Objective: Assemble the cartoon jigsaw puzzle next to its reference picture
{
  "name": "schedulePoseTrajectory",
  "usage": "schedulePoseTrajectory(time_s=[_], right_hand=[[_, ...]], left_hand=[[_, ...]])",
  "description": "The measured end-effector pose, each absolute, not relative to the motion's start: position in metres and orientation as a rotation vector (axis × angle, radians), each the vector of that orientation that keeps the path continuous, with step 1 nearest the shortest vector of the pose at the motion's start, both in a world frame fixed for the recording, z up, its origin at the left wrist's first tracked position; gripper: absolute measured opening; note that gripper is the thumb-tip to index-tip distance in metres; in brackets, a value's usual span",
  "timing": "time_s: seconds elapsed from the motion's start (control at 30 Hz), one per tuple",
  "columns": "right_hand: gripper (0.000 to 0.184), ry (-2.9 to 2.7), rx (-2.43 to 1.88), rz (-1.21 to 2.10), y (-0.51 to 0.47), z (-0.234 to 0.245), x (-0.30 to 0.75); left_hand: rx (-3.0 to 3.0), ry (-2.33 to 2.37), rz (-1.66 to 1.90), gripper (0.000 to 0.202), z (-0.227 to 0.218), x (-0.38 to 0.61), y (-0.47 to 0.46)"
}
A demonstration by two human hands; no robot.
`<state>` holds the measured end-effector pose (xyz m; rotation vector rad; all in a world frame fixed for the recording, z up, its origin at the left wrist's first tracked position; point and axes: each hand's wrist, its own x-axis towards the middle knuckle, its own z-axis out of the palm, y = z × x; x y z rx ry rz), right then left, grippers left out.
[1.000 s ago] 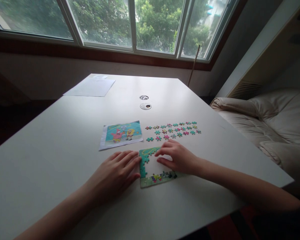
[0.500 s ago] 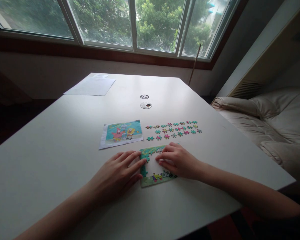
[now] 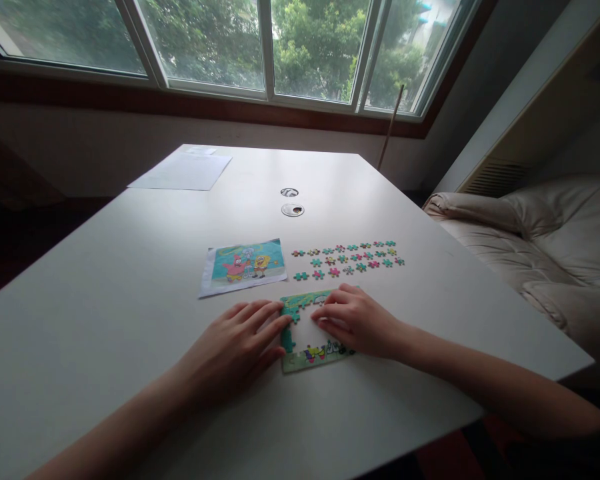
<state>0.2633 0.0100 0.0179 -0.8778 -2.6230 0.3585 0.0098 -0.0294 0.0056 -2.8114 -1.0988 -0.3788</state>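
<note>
A partly filled jigsaw puzzle (image 3: 300, 363) lies flat on the white table, its border pieces in place around a pale open middle. My left hand (image 3: 247, 337) rests palm down with fingers stretched out, their tips on the puzzle's left edge. Over the right side of the puzzle is my right hand (image 3: 357, 320), its fingers bent and the thumb and index tips close together above the pale middle. Whether a piece sits between them is hidden. Beyond the puzzle, several loose jigsaw pieces (image 3: 334, 272) lie in rows. A printed cartoon picture (image 3: 247, 263) is to their left.
White paper sheets (image 3: 180, 172) lie at the table's far left corner. Two round metal-rimmed fittings (image 3: 293, 210) are set in the table (image 3: 105, 293) near its middle. A cream sofa (image 3: 540, 247) stands to the right, and windows (image 3: 315, 53) line the far wall.
</note>
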Motion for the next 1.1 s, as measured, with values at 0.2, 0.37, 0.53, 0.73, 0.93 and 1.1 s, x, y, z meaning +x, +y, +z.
schedulePoseTrajectory(time_s=[0.2, 0.37, 0.53, 0.73, 0.93, 1.1], right_hand=[[0.017, -2.621, -0.864, 0.342, 0.01, 0.018, 0.264], [0.015, -2.614, -0.848, 0.323, 0.011, 0.017, 0.264], [0.018, -2.641, -0.86, 0.281, 0.01, 0.018, 0.261], [0.028, -2.706, -0.862, 0.164, 0.009, 0.016, 0.252], [0.026, -2.73, -0.851, 0.137, 0.009, 0.015, 0.25], [0.025, -2.734, -0.863, 0.116, 0.009, 0.015, 0.25]], left_hand=[[-2.826, -1.088, -0.401, 0.03, 0.006, 0.009, -0.028], [-2.816, -1.088, -0.422, 0.028, 0.005, 0.009, -0.027], [-2.828, -1.084, -0.411, 0.029, 0.005, 0.009, -0.028], [-2.818, -1.082, -0.413, 0.029, 0.004, 0.008, -0.027], [-2.817, -1.083, -0.415, 0.029, 0.005, 0.009, -0.028], [-2.817, -1.076, -0.449, 0.028, 0.007, 0.01, -0.028]])
